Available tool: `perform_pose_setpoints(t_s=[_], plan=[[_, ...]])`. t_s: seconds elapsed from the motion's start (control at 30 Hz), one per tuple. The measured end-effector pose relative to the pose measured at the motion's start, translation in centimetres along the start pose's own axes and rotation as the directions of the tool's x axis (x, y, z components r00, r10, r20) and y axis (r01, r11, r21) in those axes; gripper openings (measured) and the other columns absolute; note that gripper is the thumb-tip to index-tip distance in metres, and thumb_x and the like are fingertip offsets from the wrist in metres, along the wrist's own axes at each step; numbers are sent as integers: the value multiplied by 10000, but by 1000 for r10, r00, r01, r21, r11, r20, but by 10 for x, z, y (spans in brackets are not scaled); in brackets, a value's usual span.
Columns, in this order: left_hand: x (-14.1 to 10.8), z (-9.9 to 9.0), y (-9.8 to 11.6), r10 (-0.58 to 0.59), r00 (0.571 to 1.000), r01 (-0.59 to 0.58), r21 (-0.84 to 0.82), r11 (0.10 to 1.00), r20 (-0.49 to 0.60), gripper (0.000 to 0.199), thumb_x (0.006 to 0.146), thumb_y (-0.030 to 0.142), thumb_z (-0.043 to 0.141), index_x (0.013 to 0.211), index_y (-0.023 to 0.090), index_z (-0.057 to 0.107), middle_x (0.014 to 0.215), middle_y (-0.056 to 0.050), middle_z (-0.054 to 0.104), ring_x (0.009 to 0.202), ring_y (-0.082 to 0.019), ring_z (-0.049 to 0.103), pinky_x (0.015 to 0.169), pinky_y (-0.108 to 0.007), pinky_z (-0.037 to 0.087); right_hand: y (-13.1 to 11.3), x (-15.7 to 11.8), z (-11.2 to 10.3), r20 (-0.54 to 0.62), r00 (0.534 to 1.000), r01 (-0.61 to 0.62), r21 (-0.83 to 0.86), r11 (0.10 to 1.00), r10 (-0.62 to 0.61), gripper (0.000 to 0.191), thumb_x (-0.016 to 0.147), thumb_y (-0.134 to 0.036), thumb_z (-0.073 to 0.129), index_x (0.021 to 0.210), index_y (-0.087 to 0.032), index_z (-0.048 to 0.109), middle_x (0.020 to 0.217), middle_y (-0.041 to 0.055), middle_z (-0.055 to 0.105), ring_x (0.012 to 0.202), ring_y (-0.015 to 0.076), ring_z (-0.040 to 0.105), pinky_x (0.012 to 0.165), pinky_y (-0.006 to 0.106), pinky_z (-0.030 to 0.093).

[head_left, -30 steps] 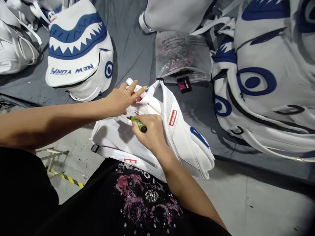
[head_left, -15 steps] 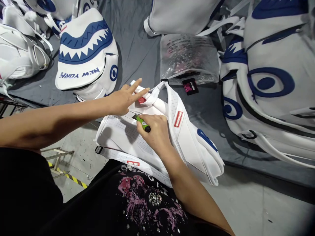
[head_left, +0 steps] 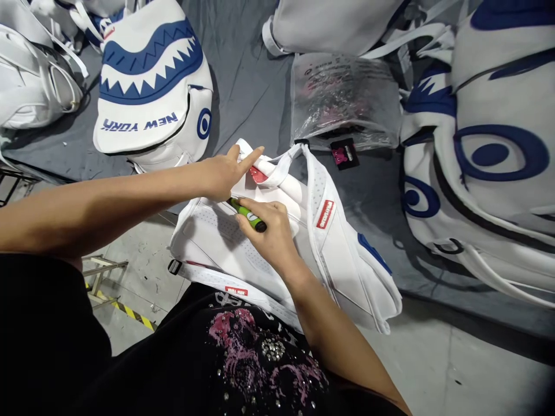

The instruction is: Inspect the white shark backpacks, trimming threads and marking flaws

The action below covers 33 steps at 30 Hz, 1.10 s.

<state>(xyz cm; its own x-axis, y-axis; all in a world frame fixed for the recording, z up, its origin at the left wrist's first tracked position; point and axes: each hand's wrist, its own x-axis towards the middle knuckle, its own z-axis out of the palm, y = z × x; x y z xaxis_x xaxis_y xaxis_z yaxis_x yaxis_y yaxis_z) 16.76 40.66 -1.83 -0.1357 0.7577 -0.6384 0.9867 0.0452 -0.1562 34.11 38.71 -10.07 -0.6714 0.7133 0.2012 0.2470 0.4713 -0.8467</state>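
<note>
White backpack (head_left: 217,242), at counter (head_left: 249,81) edge: I'm resting spread left hand (head_left: 223,173) atop, clamping right hand (head_left: 273,228) round green tool (head_left: 247,216), judging backpack soft, light, best taken by the shoulder strap (head_left: 318,179).

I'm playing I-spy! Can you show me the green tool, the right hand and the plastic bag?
Green tool (head_left: 250,217): head view, on its green handle.
Right hand (head_left: 275,232): head view, on its back.
Plastic bag (head_left: 344,89): head view, on its see-through side.

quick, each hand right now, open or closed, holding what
Left hand: open, visible fingers spread, against the white bag.
Right hand: closed, holding a green-and-black tool.
</note>
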Motion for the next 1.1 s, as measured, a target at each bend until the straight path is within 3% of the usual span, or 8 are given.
perform_pose_setpoints(t_s=[0.23, 0.43, 0.6, 0.67, 0.83, 1.1], plan=[[2, 4, 0, 37, 997, -39, -30, 999, -62, 1230, 774, 136, 665, 1583, 307, -245, 1640, -256, 169, 1108, -335, 651, 873, -380, 529, -12, -2, 2, -61, 997, -62, -105, 993, 56, 256, 955, -307, 551, 1118, -273, 745, 1147, 29, 779, 1042, 235, 717, 982, 440, 401], [0, 5, 0, 62, 993, -69, -69, 995, -96, 1182, 777, 125, 633, 1605, 303, -191, 1633, -241, 181, 1157, -356, 605, 887, -409, 524, -14, -2, 3, -83, 993, -96, -153, 984, 84, 264, 935, -316, 549, 1091, -252, 751, 1096, 49, 788, 1033, 253, 718, 986, 463, 407], [-5, 5, 0, 91, 987, -100, -65, 993, -131, 1101, 788, 95, 598, 1635, 256, -86, 1568, -250, 273, 1077, -321, 620, 838, -379, 524, -16, -2, 6, -71, 995, -82, -167, 983, 71, 257, 935, -314, 552, 1084, -245, 749, 1099, 54, 787, 1027, 257, 721, 987, 475, 424], [-5, 6, 0, 98, 985, -108, -66, 992, -145, 1064, 802, 86, 566, 1638, 263, -67, 1547, -236, 302, 1061, -311, 622, 839, -378, 524, -17, -2, 7, -101, 992, -96, -215, 972, 75, 274, 940, -304, 539, 1096, -217, 747, 1101, 75, 786, 1017, 272, 721, 991, 502, 413], [-5, 9, -2, 112, 980, -130, -97, 987, -167, 1036, 827, 92, 538, 1636, 261, -86, 1531, -247, 305, 1084, -351, 611, 880, -431, 513, -12, 0, 5, -39, 995, -94, -103, 990, 91, 265, 925, -334, 550, 1086, -269, 751, 1116, 34, 787, 989, 244, 727, 987, 481, 440], [-2, 15, -6, 144, 966, -165, -82, 983, -216, 996, 829, 83, 501, 1643, 260, -44, 1489, -233, 357, 1039, -321, 619, 813, -396, 519, -12, -4, -5, -62, 987, -157, -235, 959, 146, 276, 909, -381, 583, 1083, -291, 777, 1000, 52, 802, 940, 283, 723, 957, 551, 419]])
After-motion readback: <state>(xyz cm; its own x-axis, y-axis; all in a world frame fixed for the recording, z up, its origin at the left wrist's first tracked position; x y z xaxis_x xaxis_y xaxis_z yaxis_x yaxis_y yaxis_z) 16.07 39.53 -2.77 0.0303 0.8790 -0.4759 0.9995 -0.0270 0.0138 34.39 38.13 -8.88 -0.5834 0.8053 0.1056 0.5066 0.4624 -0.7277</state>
